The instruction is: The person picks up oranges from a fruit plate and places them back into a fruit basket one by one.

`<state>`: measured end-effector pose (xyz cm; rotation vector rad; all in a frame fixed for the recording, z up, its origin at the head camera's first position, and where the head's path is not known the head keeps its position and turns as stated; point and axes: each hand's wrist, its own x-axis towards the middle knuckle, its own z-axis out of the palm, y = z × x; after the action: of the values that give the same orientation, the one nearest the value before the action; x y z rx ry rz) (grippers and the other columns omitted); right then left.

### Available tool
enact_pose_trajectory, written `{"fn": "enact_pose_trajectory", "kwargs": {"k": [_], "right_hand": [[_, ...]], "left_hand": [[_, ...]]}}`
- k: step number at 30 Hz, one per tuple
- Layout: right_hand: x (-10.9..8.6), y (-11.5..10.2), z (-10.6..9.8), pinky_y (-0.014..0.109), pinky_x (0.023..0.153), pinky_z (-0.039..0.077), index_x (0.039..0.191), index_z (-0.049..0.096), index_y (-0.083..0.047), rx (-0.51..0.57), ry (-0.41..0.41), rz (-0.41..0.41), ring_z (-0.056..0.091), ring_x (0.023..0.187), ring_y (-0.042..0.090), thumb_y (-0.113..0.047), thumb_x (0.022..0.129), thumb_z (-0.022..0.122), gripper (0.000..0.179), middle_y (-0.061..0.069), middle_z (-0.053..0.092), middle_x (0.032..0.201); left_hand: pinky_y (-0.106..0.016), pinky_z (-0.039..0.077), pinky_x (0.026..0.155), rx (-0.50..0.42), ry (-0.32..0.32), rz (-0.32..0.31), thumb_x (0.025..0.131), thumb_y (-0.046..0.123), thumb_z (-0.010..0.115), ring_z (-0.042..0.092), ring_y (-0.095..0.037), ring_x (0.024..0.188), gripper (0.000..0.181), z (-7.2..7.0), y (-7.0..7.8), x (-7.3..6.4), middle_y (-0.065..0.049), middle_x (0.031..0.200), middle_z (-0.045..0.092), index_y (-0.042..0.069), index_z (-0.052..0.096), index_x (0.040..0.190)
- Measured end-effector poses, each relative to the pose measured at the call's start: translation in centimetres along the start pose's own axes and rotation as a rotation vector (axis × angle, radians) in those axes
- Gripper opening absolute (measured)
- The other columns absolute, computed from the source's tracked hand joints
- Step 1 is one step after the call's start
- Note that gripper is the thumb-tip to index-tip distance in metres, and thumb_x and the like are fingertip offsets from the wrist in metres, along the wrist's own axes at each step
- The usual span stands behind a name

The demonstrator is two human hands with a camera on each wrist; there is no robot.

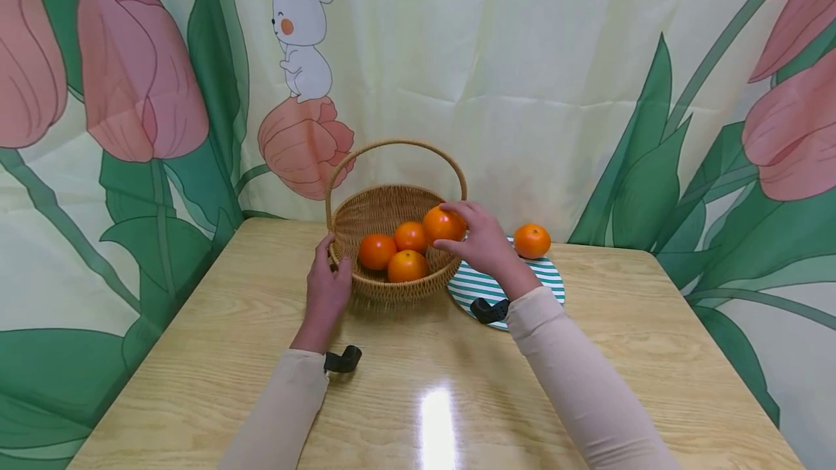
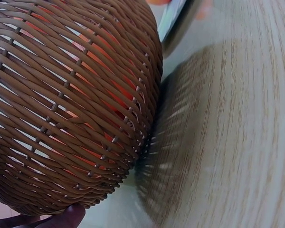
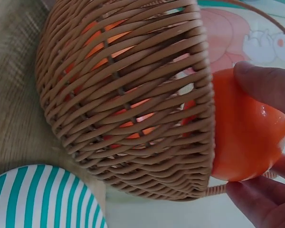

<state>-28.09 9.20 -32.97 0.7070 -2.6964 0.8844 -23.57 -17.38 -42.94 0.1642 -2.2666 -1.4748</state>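
Note:
A woven wicker basket (image 1: 392, 289) with a tall arched handle stands at the back of the table, with several oranges (image 1: 408, 266) lying inside. My left hand (image 1: 329, 289) grips the basket's left rim, near the foot of the handle. In the left wrist view, part of that hand (image 2: 66, 217) shows at the wicker wall. At the right rim, my right hand (image 1: 482, 238) holds another orange (image 1: 441, 225) between thumb and fingers. The right wrist view shows this orange (image 3: 247, 128) at the rim's edge, fingers (image 3: 270, 90) around it.
Right of the basket lies a round mat (image 1: 480, 289) with green and white stripes. One more orange (image 1: 532, 241) sits at its far edge. Behind the wooden table (image 1: 392, 397) hangs a curtain (image 1: 522, 93) printed with tulips and a rabbit.

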Motion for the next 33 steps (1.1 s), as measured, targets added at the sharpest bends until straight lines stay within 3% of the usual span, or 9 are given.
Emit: {"fn": "enact_pose_trajectory", "kwargs": {"k": [13, 22, 27, 33], "right_hand": [[0.9, -0.2, 1.1, 0.044, 0.096, 0.041, 0.126, 0.051, -0.023, -0.083, -0.114, 0.054, 0.048, 0.114, 0.026, -0.033, 0.074, 0.072, 0.057, 0.004, 0.05, 0.13], [1.0, -0.4, 1.4, 0.047, 0.098, 0.039, 0.128, 0.05, -0.02, -0.083, -0.181, 0.074, 0.045, 0.118, 0.029, -0.03, 0.076, 0.071, 0.057, 0.005, 0.044, 0.136], [0.7, -0.1, 1.2, 0.045, 0.098, 0.04, 0.126, 0.053, -0.018, -0.061, -0.153, 0.051, 0.046, 0.117, 0.028, -0.029, 0.08, 0.066, 0.049, 0.004, 0.046, 0.134], [-0.2, 0.7, 0.8, 0.045, 0.094, 0.042, 0.118, 0.059, -0.019, -0.064, -0.037, -0.009, 0.05, 0.113, 0.026, -0.031, 0.083, 0.062, 0.037, 0.003, 0.053, 0.126]], "left_hand": [[-0.045, 0.047, 0.085, 0.007, 0.004, -0.003, 0.09, 0.024, 0.045, 0.054, -0.028, 0.108, 0.051, 0.1, 0.1, 0.0, -0.009, 0.134, 0.046, 0.024, 0.032, 0.139], [-0.045, 0.046, 0.087, 0.005, 0.012, -0.004, 0.089, 0.024, 0.046, 0.053, -0.027, 0.11, 0.051, 0.1, -0.1, 0.0, -0.009, 0.136, 0.045, 0.024, 0.032, 0.139], [-0.046, 0.046, 0.089, 0.002, 0.01, -0.005, 0.089, 0.025, 0.045, 0.053, -0.027, 0.112, 0.051, 0.2, 0.0, 0.0, -0.01, 0.136, 0.045, 0.024, 0.032, 0.139], [-0.046, 0.045, 0.089, 0.02, 0.008, -0.014, 0.089, 0.031, 0.043, 0.052, -0.028, 0.113, 0.051, 0.0, 0.1, -0.1, -0.01, 0.136, 0.044, 0.025, 0.032, 0.138]]}}
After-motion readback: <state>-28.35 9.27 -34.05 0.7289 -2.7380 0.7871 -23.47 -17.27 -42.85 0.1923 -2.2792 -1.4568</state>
